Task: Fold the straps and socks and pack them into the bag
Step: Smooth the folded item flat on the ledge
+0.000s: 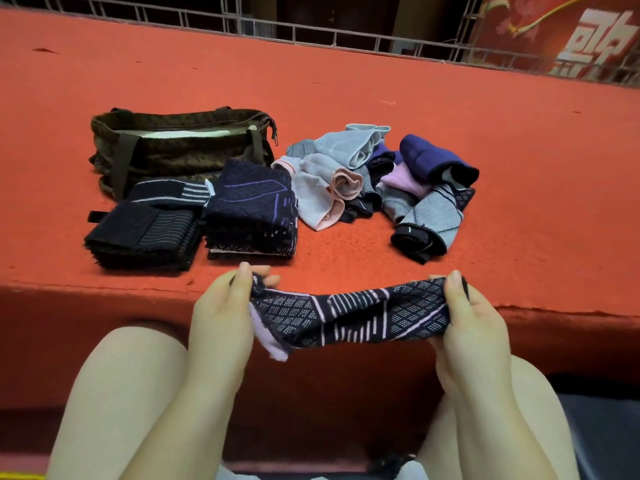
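Bare knees (131,393) occupied the lower edge of the view, with both forearms rising between them. Both hands grasped one dark patterned sock (349,315), stretched crosswise in the air in front of the ledge's near edge. Left hand (221,317): fingers and thumb curled round the end with the pale lilac trim. Right hand (471,327): fingers and thumb pinched the opposite end.

Beyond the sock, on the red carpeted ledge (346,81), lay the remaining items:

- A folded stack of dark blue patterned socks (252,213), directly behind the left hand.
- A folded stack of black straps (145,233), just beside that stack on its left, with a striped strap (169,195) resting on its far part.
- A dark olive patterned bag (180,143), behind both stacks, zip open, pale lining visible inside.
- A loose pile of unfolded socks (381,181) in grey, pink, lilac and navy, to the right of the bag and near the folded stacks.

The ledge surface was a rough red-orange carpet with a worn, frayed front edge. A metal wire railing (311,32) ran along its far side. Behind the railing the room was dark, and a red banner with white characters (595,39) hung at the upper right.
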